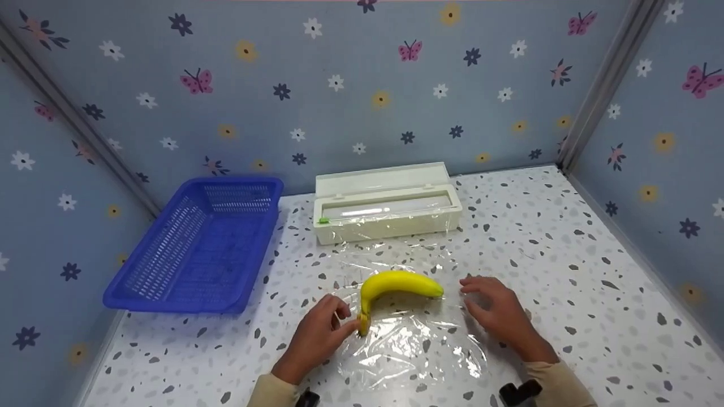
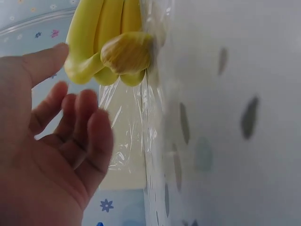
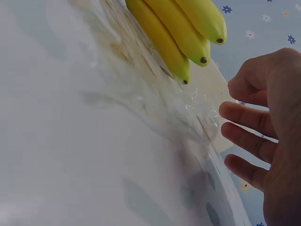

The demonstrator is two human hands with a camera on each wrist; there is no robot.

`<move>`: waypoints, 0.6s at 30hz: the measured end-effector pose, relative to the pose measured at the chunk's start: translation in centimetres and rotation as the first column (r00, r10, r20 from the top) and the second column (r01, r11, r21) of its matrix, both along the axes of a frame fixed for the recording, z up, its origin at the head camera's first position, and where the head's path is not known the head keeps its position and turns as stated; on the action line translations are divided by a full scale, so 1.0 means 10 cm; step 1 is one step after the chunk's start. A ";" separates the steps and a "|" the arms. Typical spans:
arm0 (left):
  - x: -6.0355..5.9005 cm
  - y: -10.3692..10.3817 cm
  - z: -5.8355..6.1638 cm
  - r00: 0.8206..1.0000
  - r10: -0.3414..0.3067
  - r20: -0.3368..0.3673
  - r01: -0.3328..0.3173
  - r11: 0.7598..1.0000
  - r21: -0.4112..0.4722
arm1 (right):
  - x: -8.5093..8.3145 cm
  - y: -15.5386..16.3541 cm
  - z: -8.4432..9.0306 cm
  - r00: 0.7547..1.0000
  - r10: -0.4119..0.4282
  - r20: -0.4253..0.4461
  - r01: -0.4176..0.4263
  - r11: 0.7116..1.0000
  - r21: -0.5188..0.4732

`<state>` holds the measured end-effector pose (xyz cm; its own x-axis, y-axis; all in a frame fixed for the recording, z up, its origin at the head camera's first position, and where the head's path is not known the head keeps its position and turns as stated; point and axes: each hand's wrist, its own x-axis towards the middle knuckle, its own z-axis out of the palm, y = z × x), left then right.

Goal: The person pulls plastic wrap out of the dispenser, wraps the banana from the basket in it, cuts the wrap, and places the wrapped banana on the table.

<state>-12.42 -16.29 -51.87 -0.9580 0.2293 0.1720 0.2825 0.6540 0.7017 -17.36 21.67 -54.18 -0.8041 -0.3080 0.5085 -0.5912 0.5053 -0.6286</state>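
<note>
Blue perforated basket (image 1: 195,249), back left on speckled table (image 1: 565,271), tilted against the wall; nothing seen inside. White cling-film dispenser box (image 1: 387,206), lid up, at the back centre; roll of film visible inside, green slider tab at its left end. Sheet of cling film (image 1: 407,333) drawn out from the box toward the near edge, lying wrinkled on the table.

Bunch of bananas (image 1: 396,285), yellow, resting on the film, between the two hands. Appears as one fruit from the head view; wrist views show several joined at the stem. Long axis running left to right, curved. Stem end bent down toward the near left, beside the left hand (image 1: 317,336); blossom tips pointing right, toward the right hand (image 1: 495,308).

Left hand: fingers loosely curled, thumb just at the stem; contact with the stem not certain; holding nothing firmly. Right hand: fingers spread and relaxed, just beside the banana tips, fingertips at the film's edge, nothing gripped.
</note>
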 end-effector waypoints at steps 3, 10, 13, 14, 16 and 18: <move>0.02 -0.02 -0.03 0.998 -0.053 0.036 0.053 0.999 -0.003 | 0.04 -0.01 0.03 0.999 0.004 -0.041 -0.003 1.000 0.013; 0.11 -0.02 -0.04 0.978 -0.163 0.132 0.167 0.986 -0.021 | 0.15 -0.04 0.07 0.994 0.047 -0.099 -0.039 0.996 0.083; 0.13 -0.02 -0.03 0.972 -0.189 0.143 0.194 0.981 -0.027 | 0.21 -0.06 0.08 0.992 0.060 -0.107 -0.049 0.994 0.102; 0.13 -0.02 -0.03 0.970 -0.192 0.149 0.198 0.980 -0.027 | 0.22 -0.06 0.09 0.993 0.063 -0.104 -0.052 0.993 0.106; 0.13 -0.02 -0.03 0.966 -0.199 0.165 0.205 0.978 -0.022 | 0.25 -0.07 0.09 0.994 0.070 -0.082 -0.061 0.993 0.103; 0.13 -0.03 -0.04 0.963 -0.202 0.177 0.209 0.978 -0.020 | 0.27 -0.08 0.09 0.995 0.088 -0.043 -0.084 0.992 0.091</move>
